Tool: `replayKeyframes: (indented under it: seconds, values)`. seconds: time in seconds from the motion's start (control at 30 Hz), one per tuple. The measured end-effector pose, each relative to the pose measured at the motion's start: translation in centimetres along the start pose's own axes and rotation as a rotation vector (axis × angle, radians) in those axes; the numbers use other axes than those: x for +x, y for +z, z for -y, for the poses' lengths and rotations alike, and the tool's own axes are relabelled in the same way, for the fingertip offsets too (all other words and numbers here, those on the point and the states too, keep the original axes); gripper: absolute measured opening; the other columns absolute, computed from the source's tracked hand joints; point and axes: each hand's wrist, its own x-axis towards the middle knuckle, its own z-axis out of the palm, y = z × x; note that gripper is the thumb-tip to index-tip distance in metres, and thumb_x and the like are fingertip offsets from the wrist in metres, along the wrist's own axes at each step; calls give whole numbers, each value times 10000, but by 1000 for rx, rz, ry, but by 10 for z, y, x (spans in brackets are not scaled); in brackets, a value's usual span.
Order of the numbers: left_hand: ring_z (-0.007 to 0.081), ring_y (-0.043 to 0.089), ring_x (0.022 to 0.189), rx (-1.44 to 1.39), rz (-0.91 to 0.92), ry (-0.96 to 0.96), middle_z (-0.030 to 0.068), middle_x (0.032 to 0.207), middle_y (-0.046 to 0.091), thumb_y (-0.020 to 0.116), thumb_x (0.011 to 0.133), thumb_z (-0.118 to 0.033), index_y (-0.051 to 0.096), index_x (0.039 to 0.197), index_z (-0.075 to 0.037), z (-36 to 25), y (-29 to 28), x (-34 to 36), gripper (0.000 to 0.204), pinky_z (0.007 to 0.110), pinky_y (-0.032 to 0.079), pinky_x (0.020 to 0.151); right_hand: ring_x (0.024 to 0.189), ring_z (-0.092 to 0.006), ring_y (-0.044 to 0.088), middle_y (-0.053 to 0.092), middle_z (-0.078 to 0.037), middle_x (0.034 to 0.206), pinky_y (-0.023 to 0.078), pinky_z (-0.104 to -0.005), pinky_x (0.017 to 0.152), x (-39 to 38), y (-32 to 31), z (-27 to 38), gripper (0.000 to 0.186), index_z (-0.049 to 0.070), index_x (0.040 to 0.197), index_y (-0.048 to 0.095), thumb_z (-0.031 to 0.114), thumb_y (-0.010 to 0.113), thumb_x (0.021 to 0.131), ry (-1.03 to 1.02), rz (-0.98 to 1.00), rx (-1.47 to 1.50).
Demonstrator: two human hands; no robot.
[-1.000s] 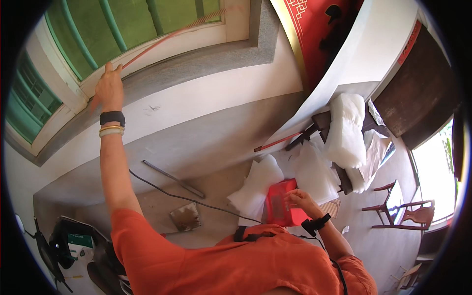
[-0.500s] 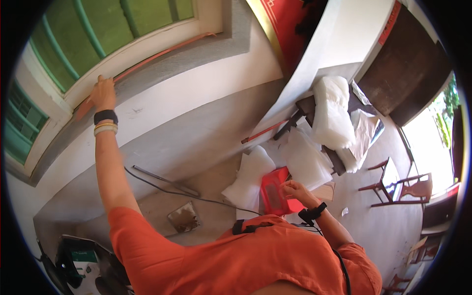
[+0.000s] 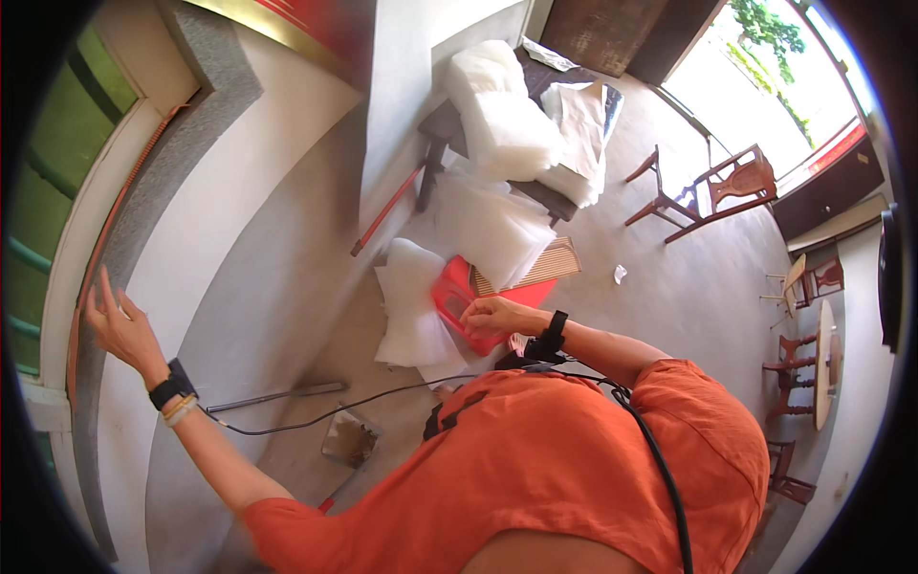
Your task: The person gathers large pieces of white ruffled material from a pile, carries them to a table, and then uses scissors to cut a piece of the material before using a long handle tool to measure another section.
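At the window on the left, my left hand [image 3: 124, 330] is open with its fingers spread. It is beside a long, thin orange-red strip [image 3: 122, 206] that runs along the grey sill [image 3: 172, 143]; whether the fingertips touch the strip I cannot tell. My right hand [image 3: 499, 316] is bent in front of my chest, its fingers curled in, and what they hold, if anything, is hidden. Behind that hand sits a red plastic container [image 3: 457, 287]. White foam sheets [image 3: 492, 225] and a ribbed tan panel [image 3: 535, 266] lie against it.
Bulky white wrapping [image 3: 502, 115] and crumpled paper [image 3: 579, 129] cover a dark table. Wooden chairs [image 3: 736, 191] stand beyond, near the bright doorway. Below the sill lie a metal bar [image 3: 287, 394], a black cable [image 3: 316, 416] and a dustpan-like square [image 3: 352, 438].
My view has turned to the right, so the window now sits at the far left. My left hand, earlier closed at the strip, has opened its fingers. The right hand stays curled.
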Motion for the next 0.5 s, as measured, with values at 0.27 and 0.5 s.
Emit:
replayKeyframes:
  seconds: [0.27,0.5]
  values:
    - [288,518,1063,-686,262,-85,137,1124,579,543,893,-104,589,1193,-85,-175,-8,-145,305,397,426,893,846,-115,604,642,-58,941,498,-264,748,-35,-50,-34,267,19,1033,602,239,538,898,-103,-48,-105]
    - [195,568,875,-1186,672,-344,90,1017,580,569,874,-109,616,1145,-71,-402,-93,-214,278,326,452,812,945,-134,601,630,-44,1005,505,-285,813,-98,-148,-100,326,34,1113,582,299,542,926,-57,-16,52]
